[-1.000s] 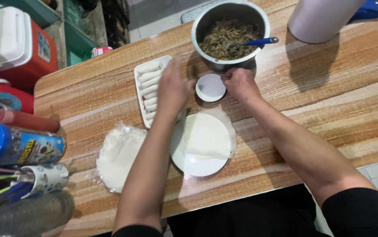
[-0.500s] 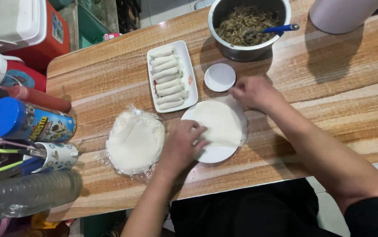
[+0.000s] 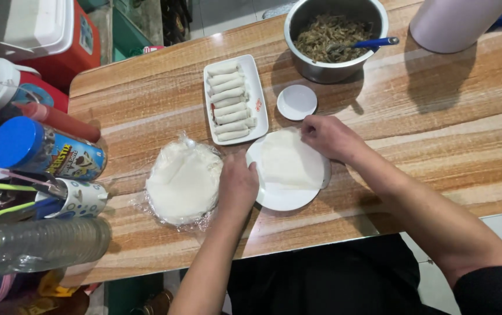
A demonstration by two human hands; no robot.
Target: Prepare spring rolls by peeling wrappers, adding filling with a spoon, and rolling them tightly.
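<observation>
Wood-grain table [image 3: 437,134] carries a white plate [image 3: 286,198]. Left of the plate: plastic-wrapped wrapper stack [image 3: 184,182]. Beyond it: rectangular tray [image 3: 261,105] (holding rolls), small white dish [image 3: 296,102], metal pot [image 3: 335,67].

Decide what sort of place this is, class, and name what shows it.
Probably a home kitchen or small food-prep spot: a wooden table holds a metal pot of filling, a tray of finished rolls and a stack of wrappers.

left hand [image 3: 237,185] flat, right hand [image 3: 328,136] curled, forearms extended
</observation>
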